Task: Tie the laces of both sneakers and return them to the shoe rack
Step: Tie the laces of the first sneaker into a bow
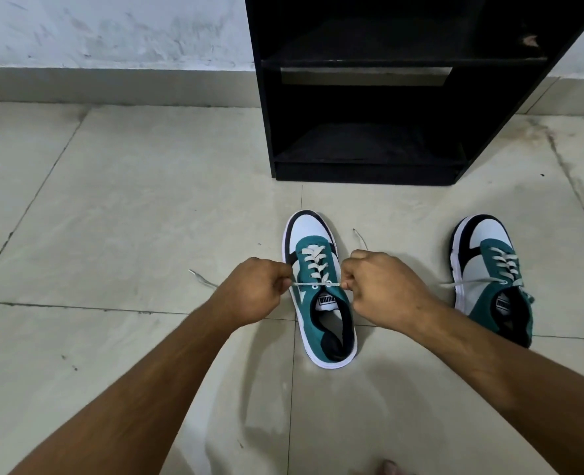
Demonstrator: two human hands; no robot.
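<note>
Two teal, white and black sneakers stand on the tiled floor with toes pointing away from me. The left sneaker (319, 289) lies between my hands. My left hand (251, 291) is closed on one end of its white lace (312, 284), and my right hand (381, 289) is closed on the other end, with the lace stretched tight across the top eyelets. Loose lace tips trail past each fist. The right sneaker (492, 279) sits apart to the right, its lace untied and spread sideways. The black shoe rack (369, 169) stands just beyond, its shelves bare.
A pale wall with a grey skirting runs along the back left. Beige floor tiles with dark grout lines surround the shoes. A toe of my foot (388, 467) shows at the bottom edge.
</note>
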